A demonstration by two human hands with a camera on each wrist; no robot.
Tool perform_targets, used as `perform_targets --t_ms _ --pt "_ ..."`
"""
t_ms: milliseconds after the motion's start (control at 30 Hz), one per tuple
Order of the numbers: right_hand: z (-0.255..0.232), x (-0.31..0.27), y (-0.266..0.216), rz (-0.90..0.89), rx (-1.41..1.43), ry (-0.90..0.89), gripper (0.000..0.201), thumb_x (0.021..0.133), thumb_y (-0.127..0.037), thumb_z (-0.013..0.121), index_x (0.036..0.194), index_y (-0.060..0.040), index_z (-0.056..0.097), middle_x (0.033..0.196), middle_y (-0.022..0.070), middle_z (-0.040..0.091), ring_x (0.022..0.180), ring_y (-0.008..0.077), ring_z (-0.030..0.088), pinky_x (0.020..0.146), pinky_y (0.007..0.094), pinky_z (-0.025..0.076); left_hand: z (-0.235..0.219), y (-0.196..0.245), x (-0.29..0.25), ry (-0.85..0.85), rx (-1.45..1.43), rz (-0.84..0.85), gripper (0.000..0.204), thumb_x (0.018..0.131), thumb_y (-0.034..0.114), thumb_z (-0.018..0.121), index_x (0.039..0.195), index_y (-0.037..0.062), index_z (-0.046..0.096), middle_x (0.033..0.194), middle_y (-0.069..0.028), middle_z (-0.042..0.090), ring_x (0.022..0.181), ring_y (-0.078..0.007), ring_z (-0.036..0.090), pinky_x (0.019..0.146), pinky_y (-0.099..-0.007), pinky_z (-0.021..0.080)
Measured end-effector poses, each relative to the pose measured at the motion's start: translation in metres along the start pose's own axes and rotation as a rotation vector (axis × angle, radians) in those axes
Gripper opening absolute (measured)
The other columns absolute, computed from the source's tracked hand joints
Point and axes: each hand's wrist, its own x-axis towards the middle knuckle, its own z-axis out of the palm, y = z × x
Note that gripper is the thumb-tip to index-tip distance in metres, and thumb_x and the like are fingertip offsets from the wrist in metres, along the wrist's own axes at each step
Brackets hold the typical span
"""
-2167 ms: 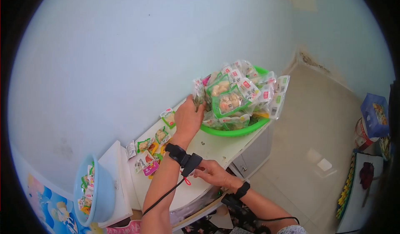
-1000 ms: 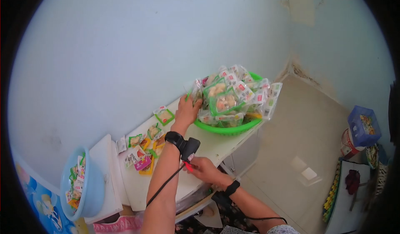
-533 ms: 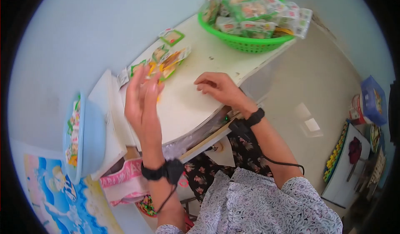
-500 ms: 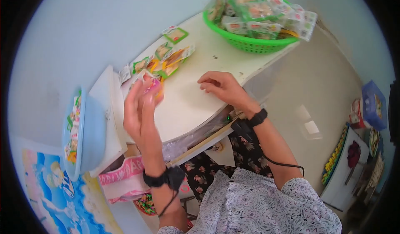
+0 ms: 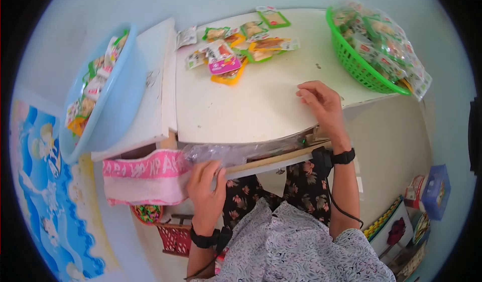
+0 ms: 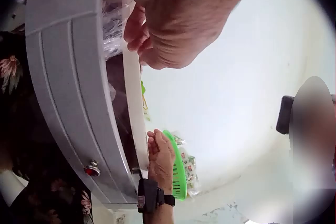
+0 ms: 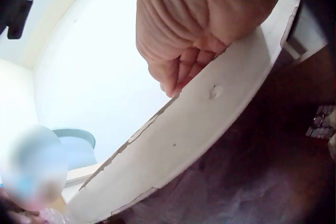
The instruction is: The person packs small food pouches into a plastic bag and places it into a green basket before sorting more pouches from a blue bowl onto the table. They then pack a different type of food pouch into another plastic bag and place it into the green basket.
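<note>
My left hand point(image 5: 207, 194) hovers by the left end of an open drawer point(image 5: 273, 162), its fingertips close to crumpled clear plastic point(image 5: 213, 154) inside. Its fingers are loosely bent and nothing shows in them. My right hand point(image 5: 324, 106) is over the front edge of the white tabletop point(image 5: 241, 114), fingers lightly curled around nothing. Just beyond it stands a green basket point(image 5: 354, 63) heaped with clear-wrapped snack packets point(image 5: 384, 43). Towards the back left of the tabletop lies a loose group of snack packets point(image 5: 226, 63), white, green, yellow and pink.
A light blue basin point(image 5: 118, 99) with more packets stands on a raised white ledge at the left. Below it hangs a pink and white towel point(image 5: 145, 179), above a red crate point(image 5: 174, 239). A blue bin point(image 5: 436, 191) sits on the floor at the right.
My left hand has left the packet at the green basket's left side and swung left, then down to the drawer. The right hand came out from beneath the left arm. The head view has shifted.
</note>
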Motion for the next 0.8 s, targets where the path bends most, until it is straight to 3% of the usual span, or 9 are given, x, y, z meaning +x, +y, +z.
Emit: perform_targets --t_ms 167,267,400,500,600,700,800 --pt "0.000 0.000 0.000 0.022 -0.045 0.010 0.013 0.099 -0.003 0.064 0.110 0.0016 0.071 0.092 0.0040 0.073 0.084 0.0100 0.066 0.079 0.0242 0.053 0.012 0.001 0.010 -0.042 0.149 0.099 0.022 0.086 0.007 0.077 0.107 0.0015 0.071 0.096 -0.0119 0.065 0.092 -0.0300 0.061 0.080 -0.0394 0.051" --pt "0.000 -0.002 -0.001 0.012 -0.060 0.007 0.013 0.100 -0.003 0.063 0.110 0.0015 0.070 0.094 0.0041 0.072 0.088 0.0105 0.067 0.079 0.0244 0.054 0.019 0.006 0.014 -0.038 0.237 0.065 0.021 0.085 0.014 0.079 0.101 0.0029 0.071 0.093 -0.0124 0.063 0.088 -0.0334 0.058 0.078 -0.0426 0.048" --pt "0.004 -0.003 -0.005 0.042 -0.010 0.021 0.014 0.101 -0.004 0.062 0.110 0.0013 0.070 0.099 0.0048 0.070 0.095 0.0122 0.069 0.082 0.0260 0.055 0.028 -0.007 0.009 -0.179 0.128 0.081 0.021 0.087 0.021 0.077 0.094 0.0028 0.070 0.092 -0.0118 0.062 0.087 -0.0339 0.056 0.077 -0.0440 0.046" --pt "0.003 -0.002 -0.007 0.038 -0.053 0.012 0.013 0.101 -0.004 0.061 0.110 0.0022 0.070 0.098 0.0048 0.070 0.094 0.0123 0.069 0.082 0.0263 0.055 0.034 -0.011 0.004 -0.226 0.060 0.022 0.017 0.088 0.016 0.076 0.095 0.0021 0.069 0.092 -0.0113 0.062 0.088 -0.0324 0.056 0.078 -0.0422 0.047" --pt "0.002 -0.002 -0.007 0.031 -0.063 0.011 0.013 0.101 -0.004 0.061 0.110 0.0024 0.069 0.098 0.0050 0.070 0.094 0.0124 0.069 0.082 0.0262 0.055 0.034 -0.003 -0.002 0.082 0.045 0.066 0.021 0.088 0.009 0.075 0.107 0.0025 0.069 0.093 -0.0116 0.062 0.089 -0.0299 0.058 0.080 -0.0383 0.047" --pt "0.001 -0.003 -0.009 0.027 -0.047 -0.007 0.014 0.101 -0.004 0.061 0.110 0.0021 0.070 0.098 0.0053 0.071 0.093 0.0123 0.069 0.082 0.0261 0.055 0.011 0.003 0.001 0.403 0.286 0.040 0.034 0.088 0.003 0.074 0.121 0.0026 0.066 0.094 -0.0123 0.062 0.091 -0.0267 0.060 0.080 -0.0363 0.048" --pt "0.002 -0.003 -0.006 0.022 -0.021 0.000 0.014 0.101 -0.004 0.062 0.110 0.0018 0.070 0.098 0.0054 0.071 0.093 0.0123 0.069 0.082 0.0259 0.055 -0.005 0.008 0.016 0.300 0.267 -0.096 0.040 0.088 0.003 0.073 0.127 0.0026 0.064 0.097 -0.0137 0.063 0.091 -0.0264 0.062 0.078 -0.0372 0.050"
